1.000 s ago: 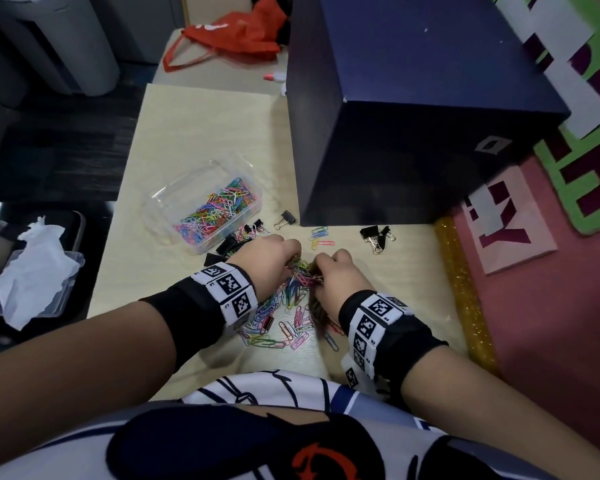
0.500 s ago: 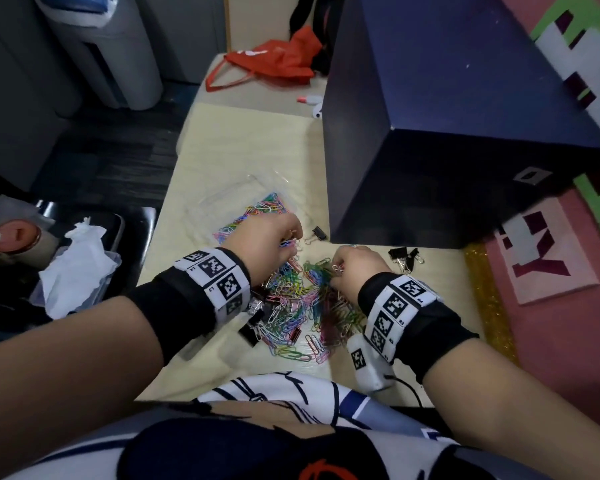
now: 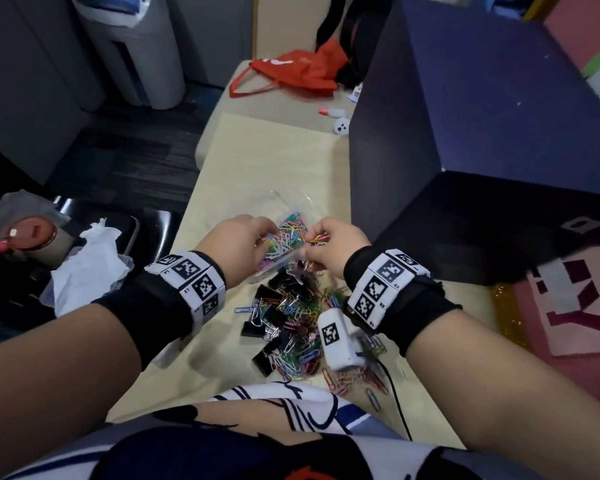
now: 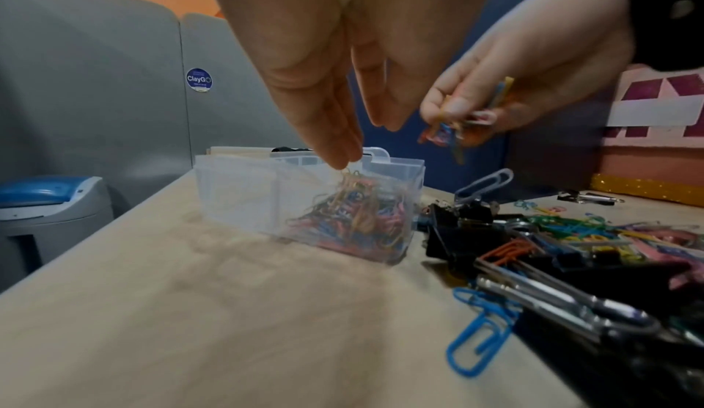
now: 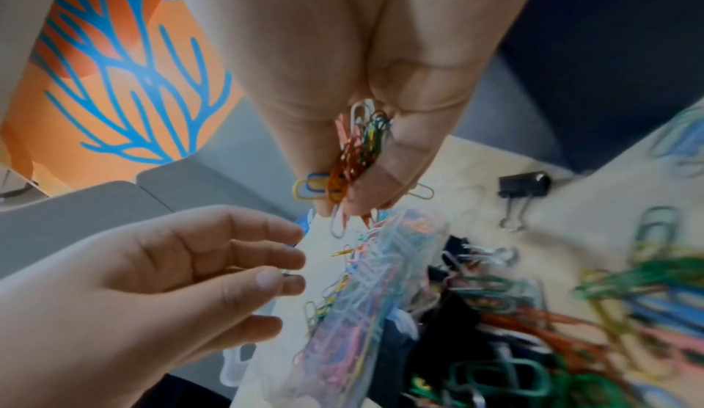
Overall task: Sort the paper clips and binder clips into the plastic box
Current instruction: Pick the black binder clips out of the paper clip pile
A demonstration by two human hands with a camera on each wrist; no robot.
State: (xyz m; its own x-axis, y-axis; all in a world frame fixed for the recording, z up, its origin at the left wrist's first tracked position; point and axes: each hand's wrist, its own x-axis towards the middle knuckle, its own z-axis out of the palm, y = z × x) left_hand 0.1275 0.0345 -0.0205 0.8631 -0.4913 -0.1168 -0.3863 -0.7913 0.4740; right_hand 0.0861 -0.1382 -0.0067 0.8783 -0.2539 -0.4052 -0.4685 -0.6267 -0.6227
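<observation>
Entry: both hands have moved from the loose pile on the pale wooden tabletop [image 3: 274, 161] to the clear plastic box [image 4: 236, 191].

Left hand [image 3: 236, 244]: fingers straight, emptied.

Right hand [image 3: 329, 244]: pinches coloured wire paper clips [image 5: 358, 149].

Black binder clips [image 3: 274, 317]: unsorted.

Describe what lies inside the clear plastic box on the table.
The clear plastic box holds a heap of coloured paper clips in one compartment. The left hand hides part of it in the head view.
</observation>
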